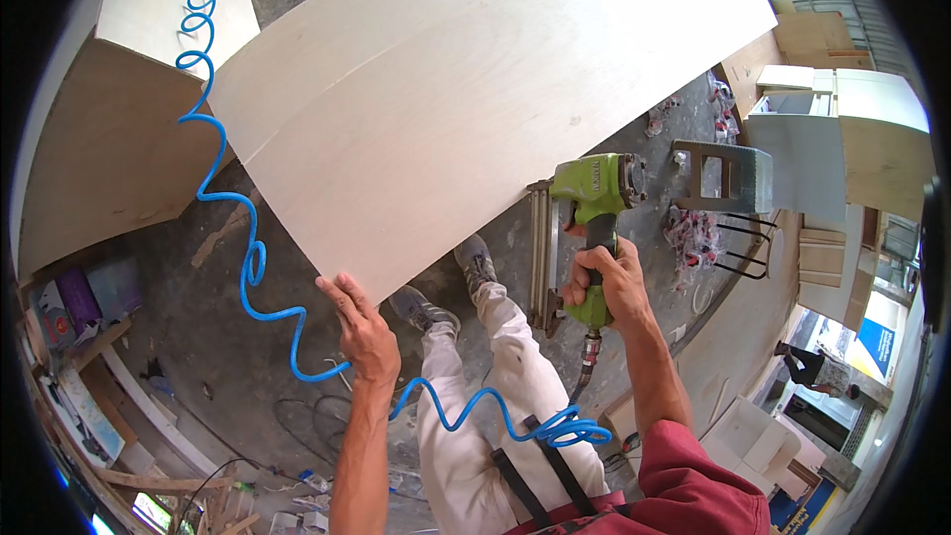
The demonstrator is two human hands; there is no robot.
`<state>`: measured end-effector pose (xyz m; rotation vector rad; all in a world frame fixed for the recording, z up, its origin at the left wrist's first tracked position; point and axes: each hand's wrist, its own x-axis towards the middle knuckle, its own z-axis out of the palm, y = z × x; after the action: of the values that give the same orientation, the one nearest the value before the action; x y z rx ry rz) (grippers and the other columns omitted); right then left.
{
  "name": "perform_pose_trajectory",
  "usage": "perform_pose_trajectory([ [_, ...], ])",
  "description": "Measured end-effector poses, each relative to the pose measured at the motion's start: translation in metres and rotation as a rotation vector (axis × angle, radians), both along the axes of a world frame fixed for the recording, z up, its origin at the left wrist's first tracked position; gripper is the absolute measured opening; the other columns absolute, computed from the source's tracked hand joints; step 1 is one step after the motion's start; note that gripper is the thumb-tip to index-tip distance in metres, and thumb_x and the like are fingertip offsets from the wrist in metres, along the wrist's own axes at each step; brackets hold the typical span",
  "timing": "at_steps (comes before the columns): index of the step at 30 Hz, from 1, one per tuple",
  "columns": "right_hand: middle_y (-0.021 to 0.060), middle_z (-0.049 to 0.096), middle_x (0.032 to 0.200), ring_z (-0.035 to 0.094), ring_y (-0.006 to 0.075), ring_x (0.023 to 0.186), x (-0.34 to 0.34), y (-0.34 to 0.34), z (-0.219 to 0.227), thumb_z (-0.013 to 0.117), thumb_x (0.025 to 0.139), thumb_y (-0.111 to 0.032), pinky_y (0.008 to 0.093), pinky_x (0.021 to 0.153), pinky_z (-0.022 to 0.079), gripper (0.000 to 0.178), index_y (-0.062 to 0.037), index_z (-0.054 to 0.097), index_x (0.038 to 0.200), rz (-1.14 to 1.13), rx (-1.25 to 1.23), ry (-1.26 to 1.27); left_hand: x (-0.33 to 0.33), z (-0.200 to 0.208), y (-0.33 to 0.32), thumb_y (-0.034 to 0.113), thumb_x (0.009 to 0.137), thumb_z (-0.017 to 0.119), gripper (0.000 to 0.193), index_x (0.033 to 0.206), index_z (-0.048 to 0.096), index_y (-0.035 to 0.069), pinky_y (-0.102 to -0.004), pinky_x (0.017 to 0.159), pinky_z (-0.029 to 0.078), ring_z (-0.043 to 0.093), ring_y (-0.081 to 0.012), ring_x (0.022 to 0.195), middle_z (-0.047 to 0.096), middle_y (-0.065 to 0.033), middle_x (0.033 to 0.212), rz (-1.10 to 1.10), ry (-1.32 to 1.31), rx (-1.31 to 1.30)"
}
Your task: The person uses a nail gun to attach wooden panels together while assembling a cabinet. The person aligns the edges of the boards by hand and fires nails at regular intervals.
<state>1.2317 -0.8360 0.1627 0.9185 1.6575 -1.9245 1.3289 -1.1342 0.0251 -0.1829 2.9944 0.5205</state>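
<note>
Looking down through the head view: one large pale plywood sheet (466,89) spans the upper middle of the frame, its near corner low and left of centre. The left hand (362,332) is at that corner, fingers laid flat against the sheet's underside edge and thumb alongside, bracing it rather than wrapping it. The right hand (614,282) is clenched around the dark grip of a green pneumatic nailer (591,203); the tool's head sits just beside the sheet's lower right edge, its long metal magazine hanging downward. Whether the nose touches the wood cannot be told. A blue coiled air hose (248,258) runs from the nailer's base, loops across the person's light trousers (495,406), and climbs the left side of the frame. Grey shoes (426,309) stand on a concrete floor (198,357) below. A pale cabinet (842,139) stands at right, with more board panels (109,149) at left.
</note>
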Motion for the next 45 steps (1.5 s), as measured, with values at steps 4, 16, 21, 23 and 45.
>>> perform_pose_trajectory([
  [4,0.005,0.049,0.062,0.052,0.0175,0.048,-0.001,0.002,-0.002,0.053,0.091,-0.004,0.0374,0.054,0.047,0.038,0.004,0.052,0.128,0.007,0.003,-0.014,0.001,-0.001,0.0,-0.015,0.085,0.049,0.073,0.151,0.019,-0.016,-0.0421,0.1,0.055,0.042,-0.0545,0.135,0.008,-0.0424,0.157,0.005,0.002,0.004],
  [16,0.0066,0.053,0.065,0.053,0.0167,0.051,0.023,-0.024,-0.001,0.056,0.09,0.001,0.0346,0.052,0.048,0.033,0.0046,0.053,0.123,0.019,-0.1,-0.017,-0.001,0.003,0.001,-0.016,0.084,0.051,0.072,0.15,0.023,-0.016,-0.0459,0.107,0.049,0.039,-0.0552,0.136,0.011,-0.0433,0.156,0.037,-0.024,0.073],
  [21,0.0072,0.052,0.065,0.053,0.019,0.049,0.023,-0.027,-0.003,0.054,0.091,0.0,0.0391,0.053,0.048,0.039,0.004,0.053,0.13,0.071,-0.083,-0.025,-0.001,0.004,0.001,-0.016,0.085,0.051,0.071,0.15,0.024,-0.016,-0.0459,0.106,0.049,0.04,-0.0556,0.135,0.01,-0.0435,0.156,0.035,-0.02,0.044],
  [23,0.0072,0.052,0.065,0.052,0.0188,0.049,0.022,-0.027,-0.003,0.054,0.091,0.0,0.0388,0.053,0.048,0.04,0.0042,0.052,0.13,0.085,-0.079,-0.025,0.0,0.003,0.001,-0.015,0.085,0.051,0.071,0.15,0.022,-0.017,-0.0447,0.105,0.051,0.04,-0.0558,0.135,0.01,-0.0437,0.156,0.023,-0.012,0.032],
  [45,0.0055,0.056,0.066,0.057,0.0155,0.052,0.045,-0.062,-0.004,0.057,0.089,0.0,0.0324,0.052,0.049,0.036,0.0066,0.051,0.124,0.21,-0.132,-0.066,0.0,-0.002,-0.001,-0.014,0.087,0.047,0.068,0.15,0.02,-0.017,-0.0427,0.098,0.056,0.042,-0.0559,0.135,0.011,-0.0463,0.154,-0.011,0.071,0.03],
])
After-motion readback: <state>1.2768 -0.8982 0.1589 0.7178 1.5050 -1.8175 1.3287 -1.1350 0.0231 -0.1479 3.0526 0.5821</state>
